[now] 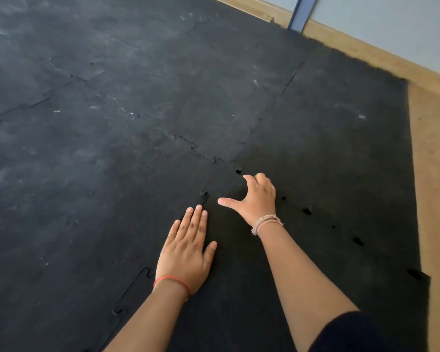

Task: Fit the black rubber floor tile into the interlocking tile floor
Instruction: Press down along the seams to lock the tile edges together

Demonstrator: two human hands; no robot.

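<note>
Rubber covers nearly everything in front of you: the interlocking tile floor [112, 123] runs from the left edge to the far wall, dusty and scuffed grey, with jigsaw seams showing between its pieces. The black rubber floor tile [239, 250] you are fitting lies under both your hands, darker and cleaner than the rest, at the near right part of the mat.

Your left hand [186, 252] lies flat, palm down, fingers [194, 222] straight and close together, right beside the seam on the tile's left edge, where a few tabs still show dark gaps. A red thread [173, 280] circles that wrist.

Your right hand [258, 199] presses down near the tile's far corner, thumb stretched out to the left, the other fingers curled under against the rubber; it grips nothing. A pale cord bracelet [266, 222] sits on that wrist.

Small dark holes [307, 211] dot the seam running off to the right of that hand. Bare wooden floor [432, 174] shows along the right side, beyond the mat's edge.
</note>
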